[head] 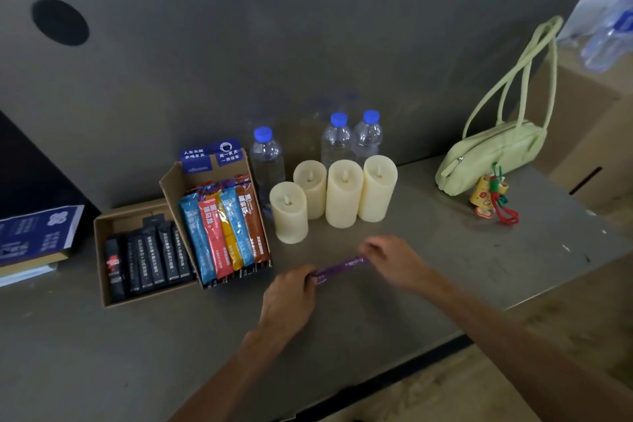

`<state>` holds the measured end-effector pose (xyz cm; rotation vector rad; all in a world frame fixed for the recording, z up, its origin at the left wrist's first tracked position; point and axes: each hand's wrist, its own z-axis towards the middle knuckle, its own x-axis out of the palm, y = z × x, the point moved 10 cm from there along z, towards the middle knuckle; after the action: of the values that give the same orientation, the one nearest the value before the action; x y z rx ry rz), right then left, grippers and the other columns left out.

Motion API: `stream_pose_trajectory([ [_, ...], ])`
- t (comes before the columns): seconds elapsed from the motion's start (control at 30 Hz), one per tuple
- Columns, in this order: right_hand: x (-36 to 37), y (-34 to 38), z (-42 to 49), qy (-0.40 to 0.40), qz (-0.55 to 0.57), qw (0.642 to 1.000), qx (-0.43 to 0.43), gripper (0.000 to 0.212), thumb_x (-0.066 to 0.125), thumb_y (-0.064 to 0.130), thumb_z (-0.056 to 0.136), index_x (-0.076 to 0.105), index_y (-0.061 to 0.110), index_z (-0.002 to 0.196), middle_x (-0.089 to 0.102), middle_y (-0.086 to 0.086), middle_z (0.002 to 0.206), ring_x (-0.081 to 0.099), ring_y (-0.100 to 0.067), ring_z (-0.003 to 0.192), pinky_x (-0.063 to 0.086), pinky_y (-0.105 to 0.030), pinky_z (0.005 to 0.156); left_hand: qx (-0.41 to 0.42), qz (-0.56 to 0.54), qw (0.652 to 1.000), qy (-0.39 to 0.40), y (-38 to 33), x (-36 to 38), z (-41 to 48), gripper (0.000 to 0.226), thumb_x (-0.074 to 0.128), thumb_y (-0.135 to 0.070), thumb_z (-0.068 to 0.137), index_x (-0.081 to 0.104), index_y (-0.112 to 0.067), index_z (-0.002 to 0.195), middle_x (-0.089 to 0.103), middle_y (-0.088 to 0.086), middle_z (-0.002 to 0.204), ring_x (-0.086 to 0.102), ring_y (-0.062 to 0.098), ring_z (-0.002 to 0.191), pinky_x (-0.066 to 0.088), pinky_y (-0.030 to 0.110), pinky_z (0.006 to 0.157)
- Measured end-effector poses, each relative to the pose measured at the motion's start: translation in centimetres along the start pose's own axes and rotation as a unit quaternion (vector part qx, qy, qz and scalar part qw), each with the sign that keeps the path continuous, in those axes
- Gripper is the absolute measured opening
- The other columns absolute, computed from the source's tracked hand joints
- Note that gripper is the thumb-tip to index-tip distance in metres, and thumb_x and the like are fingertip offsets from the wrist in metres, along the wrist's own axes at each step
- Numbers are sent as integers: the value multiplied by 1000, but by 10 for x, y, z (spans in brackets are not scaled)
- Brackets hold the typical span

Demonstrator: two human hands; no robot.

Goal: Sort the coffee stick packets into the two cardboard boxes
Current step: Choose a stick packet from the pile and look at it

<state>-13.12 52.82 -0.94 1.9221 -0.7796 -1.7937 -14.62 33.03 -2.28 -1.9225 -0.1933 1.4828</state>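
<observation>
**Head view.** We hold one purple coffee stick packet (337,267) between both hands, low over the grey bench (445,250). We cannot tell whether it touches the surface.

- The left hand (287,298) grips the packet's near end. The left fingers (305,276) are curled over it, and the thumb is hidden.
- The right hand (390,260) pinches the far end. The right fingers (368,248) are bent down onto the tip.
- The packet spans straight from one set of fingers to the other, slightly slanted.

Left of the left fingers, near them, stands the taller cardboard box (171,181). It is tipped back with its open face toward us. In it the coloured packets (226,229), blue, red, yellow and brown, stand on end side by side. A blue printed flap (209,156) rises at its back.

Further left, just beside that box, sits the low cardboard box (150,295). The black packets (154,257) lie in a row inside it.

Beyond both sets of fingers, four cream candles (343,193) stand upright in a cluster, the nearest just past the left fingers. Behind the candles are three clear bottles (335,140) with blue caps, set against the grey perforated panel (239,44).

Well beyond and right of the right fingers, a pale green handbag (489,154) leans on the panel. A yellow and red charm (493,195) lies in front of it.

Far left of the left fingers, at the frame edge, is a blue printed carton (37,229).
</observation>
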Motion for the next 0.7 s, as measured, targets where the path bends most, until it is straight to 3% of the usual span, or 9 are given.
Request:
stream_pose_trajectory([
  [0.1,-28,29,0,25,160,986,31,27,52,32,102,72,21,86,72,2,75,63,3,68,41,-8,63,-11,-100,995,14,3,-14,-6,17,51,-24,100,66,-30,104,63,-12,83,61,4,73,50,21,63],
  [0.2,-30,56,4,73,291,953,45,24,61,32,97,74,12,100,77,-2,88,67,-9,76,44,-16,63,-11,-144,990,6,2,-29,-11,17,51,-25,100,67,-30,105,64,-11,83,61,4,73,44,12,59],
  [0.27,-28,71,12,75,324,943,34,17,67,23,94,74,8,100,76,-4,87,65,-11,75,44,-21,61,-11,-179,984,-9,1,-40,-14,15,53,-26,100,67,-31,100,65,-9,81,60,3,73,44,11,57],
  [0.43,-20,111,30,63,271,961,-8,6,69,8,91,73,10,88,71,-3,69,62,-8,64,45,-23,58,-19,-287,956,-59,9,-72,-28,7,65,-30,93,70,-26,89,69,-5,75,64,6,69,47,14,58],
  [0.53,-15,143,39,55,254,965,-25,6,68,6,91,73,9,88,71,1,65,61,-3,58,44,-20,54,-45,-278,954,-99,26,-88,-37,9,67,-32,91,68,-24,85,68,-4,72,64,10,69,48,18,59],
  [0.6,-10,164,46,45,222,973,-47,7,68,7,91,73,11,87,72,0,67,62,-2,56,45,-17,54,-66,-268,953,-126,40,-98,-42,11,67,-34,90,65,-26,83,66,-4,73,61,7,67,44,12,55],
  [0.7,6,197,56,48,136,985,-97,10,68,12,92,70,18,84,73,0,74,69,-10,65,54,-21,61,-82,-203,966,-139,61,-106,-47,15,66,-40,90,63,-27,84,64,-6,76,57,4,65,42,13,55],
])
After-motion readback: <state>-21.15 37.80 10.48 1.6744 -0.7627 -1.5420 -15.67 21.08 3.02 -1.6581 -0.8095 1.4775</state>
